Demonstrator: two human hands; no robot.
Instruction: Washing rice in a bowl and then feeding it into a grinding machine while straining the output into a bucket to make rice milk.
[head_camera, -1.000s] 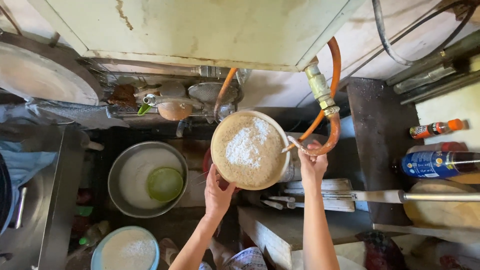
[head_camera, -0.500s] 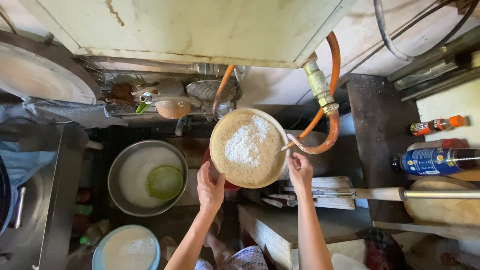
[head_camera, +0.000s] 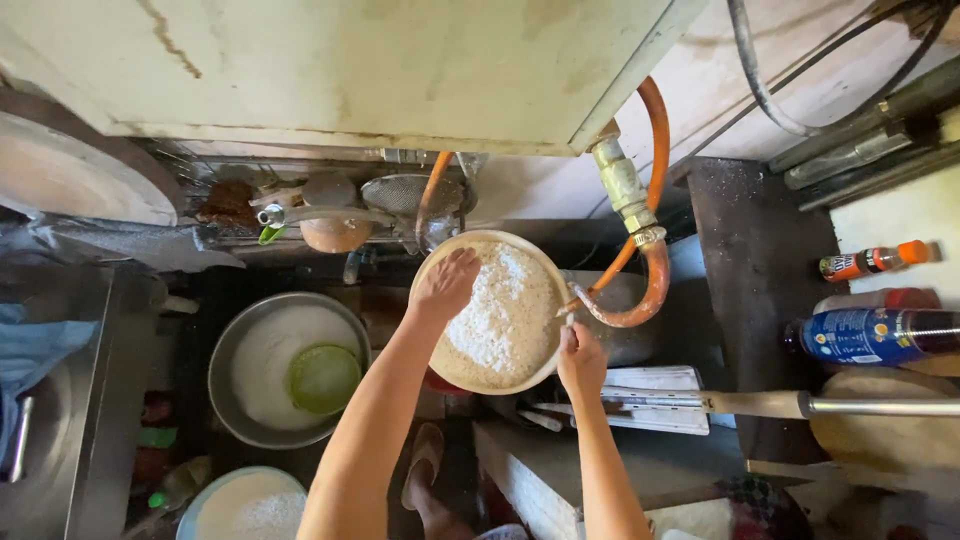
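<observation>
At nine o'clock from our hands we see a wide grey metal basin (head_camera: 250, 400) with white contents and a round pale green lid (head_camera: 324, 378) lying in it, and below it at seven o'clock a light blue bowl of white grains (head_camera: 245, 502). Our left hand (head_camera: 445, 285) lies inside the round tan bowl of white rice (head_camera: 500, 315), fingers curled down into the grains at its ten o'clock edge; we cannot tell whether it clutches any. Half a second ago that hand was under the bowl's lower left rim, so it has come up and over into the rice. The bowl sits in the middle, above the dark sink area. Our right hand (head_camera: 580, 358) grips the rim at four o'clock, much as before. Just to the right, at two o'clock, a curved orange rubber hose (head_camera: 650, 290) crowds close to the bowl's edge. Farther right, at three o'clock, lie a long wooden-handled tool (head_camera: 760, 404) and a dark blue bottle (head_camera: 860, 335).
</observation>
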